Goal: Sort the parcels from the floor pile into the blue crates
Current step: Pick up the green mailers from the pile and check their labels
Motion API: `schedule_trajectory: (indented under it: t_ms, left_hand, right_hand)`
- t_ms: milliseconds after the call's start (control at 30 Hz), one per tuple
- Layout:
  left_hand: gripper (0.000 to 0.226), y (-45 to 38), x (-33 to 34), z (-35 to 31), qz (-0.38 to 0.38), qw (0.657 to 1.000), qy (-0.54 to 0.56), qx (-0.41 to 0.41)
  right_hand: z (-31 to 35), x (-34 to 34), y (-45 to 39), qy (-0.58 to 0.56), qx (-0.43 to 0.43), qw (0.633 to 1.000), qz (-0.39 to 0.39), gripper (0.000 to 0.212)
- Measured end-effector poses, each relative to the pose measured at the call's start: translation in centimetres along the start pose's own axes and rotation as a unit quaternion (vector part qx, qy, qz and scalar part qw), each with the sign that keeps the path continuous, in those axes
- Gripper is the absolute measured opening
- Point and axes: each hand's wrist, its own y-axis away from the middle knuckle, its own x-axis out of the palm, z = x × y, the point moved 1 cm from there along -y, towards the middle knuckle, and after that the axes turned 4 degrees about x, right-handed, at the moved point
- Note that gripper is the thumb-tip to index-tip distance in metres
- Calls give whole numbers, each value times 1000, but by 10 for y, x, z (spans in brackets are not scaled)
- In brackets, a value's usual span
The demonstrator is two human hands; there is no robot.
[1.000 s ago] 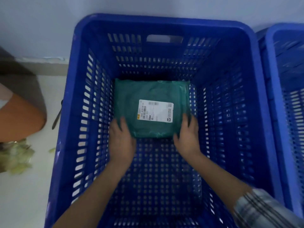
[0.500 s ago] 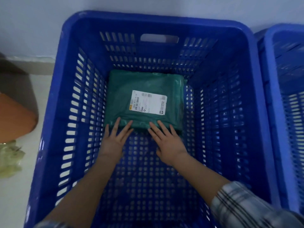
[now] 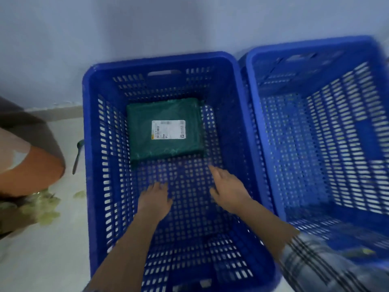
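I have the green parcel [image 3: 165,131] lying flat, label up, on the floor of the left blue crate [image 3: 88,144], tucked toward the far wall and a little left of centre; the right blue crate [image 3: 263,127] stands touching it and shows no parcel where I can see; my left hand [image 3: 154,202] and right hand [image 3: 228,192] both hang inside the left crate, near the parcel but clear of it, fingers loose and holding nothing, though blur hides the fingertips; I judge the step in hand to be getting my arms out for the next parcel; I would lift both hands straight up past the rim rather than sweep sideways, so a sleeve [image 3: 315,264] does not catch the slotted wall or drag the parcel; I would leave the near floor bare for the next one; the floor pile is out of view.
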Motion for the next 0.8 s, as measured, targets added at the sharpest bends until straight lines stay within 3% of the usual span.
schedule_trajectory:
  t_ms: [133, 267, 400, 467, 600, 667, 800]
  left_hand:
    - [56, 46, -27, -22, -22, 999, 33, -1]
    - [57, 83, -70, -58, -98, 992, -11, 79]
    - [61, 116, -111, -105, -127, 979, -15, 161]
    - [63, 134, -117, -136, -127, 972, -17, 199]
    - [59, 168, -101, -206, -162, 943, -61, 283]
    - [56, 179, -84, -240, -169, 932, -64, 315]
    - [54, 191, -41, -307, -190, 920, -59, 338]
  right_hand:
    - [-10, -38, 44, 47, 27, 996, -66, 62]
    - [-24, -76, 84, -2, 101, 984, -145, 58]
    - [-62, -100, 146, -45, 188, 959, -207, 56]
    - [-93, -97, 188, -118, 275, 933, -199, 56]
    - [-167, -62, 282, -288, 432, 833, -193, 52]
    - [-198, -34, 329, -325, 477, 794, -189, 51]
    - [-246, 27, 409, -345, 533, 753, -174, 56]
